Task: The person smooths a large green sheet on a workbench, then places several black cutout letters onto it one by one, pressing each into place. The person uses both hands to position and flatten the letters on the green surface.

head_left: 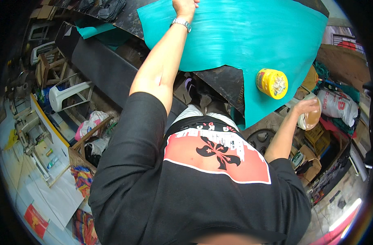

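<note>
I am wearing a black T-shirt (133,196) with a red panel on its front. Off to my right, beyond the teal sheet's edge, my right hand (305,107) is holding a roundish tan object (312,118), its fingers clamped on the upper side; I am not able to tell what kind of object it is. Near that hand, a yellow tub (272,83) is standing on the teal sheet (235,41), its open mouth showing a crusty whitish mass. The teal sheet is covering much of a dark table (223,79), a strip of it reaching down past the edge on my side. Out to my left, a long black sheet (98,65) is sloping beside the table, and a white stool (64,96) is sitting past it. Farther up, my left hand (185,7) is appearing over the teal sheet, a metal watch (183,23) circling its wrist — the picture's edge is cutting it, so whether its fingers are apart or gripping anything, I cannot tell. To its left, dark pieces (111,10) are lying heaped.
</note>
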Demonstrator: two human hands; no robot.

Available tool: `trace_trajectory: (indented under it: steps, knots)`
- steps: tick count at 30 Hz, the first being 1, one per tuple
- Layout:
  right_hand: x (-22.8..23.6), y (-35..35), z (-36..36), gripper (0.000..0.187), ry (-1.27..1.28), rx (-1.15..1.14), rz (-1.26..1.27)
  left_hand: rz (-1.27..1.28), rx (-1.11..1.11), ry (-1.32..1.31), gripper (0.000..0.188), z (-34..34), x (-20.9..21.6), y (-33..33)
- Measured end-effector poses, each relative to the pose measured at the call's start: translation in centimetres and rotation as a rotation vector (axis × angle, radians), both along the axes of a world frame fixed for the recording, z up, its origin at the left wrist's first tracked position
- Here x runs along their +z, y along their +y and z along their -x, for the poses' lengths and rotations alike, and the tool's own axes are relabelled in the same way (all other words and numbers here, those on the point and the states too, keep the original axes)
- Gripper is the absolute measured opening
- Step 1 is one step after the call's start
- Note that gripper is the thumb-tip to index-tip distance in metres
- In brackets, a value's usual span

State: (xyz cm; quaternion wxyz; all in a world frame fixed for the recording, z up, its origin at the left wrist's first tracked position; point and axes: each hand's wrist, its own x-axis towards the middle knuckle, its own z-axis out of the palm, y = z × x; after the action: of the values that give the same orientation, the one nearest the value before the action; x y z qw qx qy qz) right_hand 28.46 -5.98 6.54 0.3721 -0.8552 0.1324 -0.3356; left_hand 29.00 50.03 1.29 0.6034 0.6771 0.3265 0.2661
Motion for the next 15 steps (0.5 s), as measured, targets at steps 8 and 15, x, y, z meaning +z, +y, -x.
trace_trajectory:
  steps: [8, 15]
  knots:
    - [13.5, 21.4, 5.0, 0.075, 0.025, 1.075, -0.789, 0.417, -0.235, -0.240, 0.033, 10.7, 9.5, -8.2]
    - [10.7, 32.2, 9.8, 0.105, 0.704, 1.170, -1.257, 0.439, -0.194, -0.174, 0.062, 17.3, 11.9, -16.5]
